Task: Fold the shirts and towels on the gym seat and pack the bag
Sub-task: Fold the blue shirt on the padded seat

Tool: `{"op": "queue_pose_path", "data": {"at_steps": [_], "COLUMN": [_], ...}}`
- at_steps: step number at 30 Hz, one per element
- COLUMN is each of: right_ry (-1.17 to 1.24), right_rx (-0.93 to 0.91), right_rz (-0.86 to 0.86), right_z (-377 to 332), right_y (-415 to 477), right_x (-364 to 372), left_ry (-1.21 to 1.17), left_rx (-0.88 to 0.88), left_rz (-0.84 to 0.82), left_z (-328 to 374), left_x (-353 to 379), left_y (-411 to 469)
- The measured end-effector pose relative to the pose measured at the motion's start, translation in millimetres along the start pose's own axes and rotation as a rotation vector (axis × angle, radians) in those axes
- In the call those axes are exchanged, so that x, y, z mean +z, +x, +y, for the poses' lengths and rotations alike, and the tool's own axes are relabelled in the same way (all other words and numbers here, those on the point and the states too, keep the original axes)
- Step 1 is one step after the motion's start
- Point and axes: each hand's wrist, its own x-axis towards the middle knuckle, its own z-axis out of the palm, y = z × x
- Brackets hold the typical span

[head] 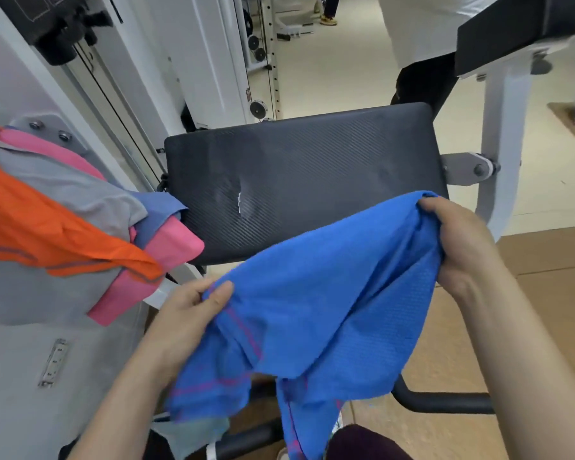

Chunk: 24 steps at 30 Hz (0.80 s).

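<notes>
I hold a bright blue mesh shirt (329, 293) with pink stitching in front of me, over the near edge of the black padded gym seat (299, 167). My left hand (193, 310) pinches its left edge between thumb and fingers. Bunched fabric at the shirt's upper right corner is gripped in my right hand (458, 244), just above the seat's near right corner. The shirt hangs crumpled below my hands. A pile of clothes lies draped on the machine at the left: an orange shirt (30, 227), a grey one (80, 187) and a pink one (166, 247). No bag is in view.
White gym machine frames stand at the left (47, 327) and behind the seat (206, 61). A white arm with a black pad (502, 31) rises at the right. A person's dark legs (422, 84) stand beyond the seat. A black bar (445, 401) sits low at the right.
</notes>
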Motion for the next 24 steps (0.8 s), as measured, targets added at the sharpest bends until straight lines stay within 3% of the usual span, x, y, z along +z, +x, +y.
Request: {"op": "queue_pose_path", "data": {"at_steps": [3, 5, 8, 12, 15, 18, 21, 24], "right_ry": [-0.136, -0.247, -0.437, -0.73, -0.627, -0.562, -0.631, -0.576], "right_rx": [-0.085, -0.113, -0.15, -0.255, -0.351, -0.294, -0.386, -0.387], "right_rz": [0.023, 0.063, 0.13, 0.104, -0.323, -0.766, -0.738, -0.658], "right_z": [13.2, 20.0, 27.5, 30.0, 18.2, 6.4, 3.2, -4.5], "right_y": [20.8, 38.8, 75.6, 109.7, 112.5, 112.7, 128.4, 148.5], "right_x": [-4.6, -5.9, -9.3, -5.1, 19.7, 56.5, 80.9, 83.2], "left_ry": [0.054, 0.242, 0.323, 0.389, 0.528, 0.566, 0.511, 0.688], "left_rx": [0.195, 0.309, 0.408, 0.444, 0.442, 0.445, 0.354, 0.055], "left_rz": [0.234, 0.333, 0.408, 0.285, 0.07, -0.067, -0.037, -0.166], "left_z": [26.1, 44.3, 63.9, 86.7, 98.0, 102.2, 103.6, 87.0], "left_x": [-4.7, -1.8, 8.3, 40.7, 76.7, 104.0, 100.1, 77.3], "left_y": [29.0, 51.0, 93.1, 144.6, 168.7, 182.4, 190.8, 194.2]}}
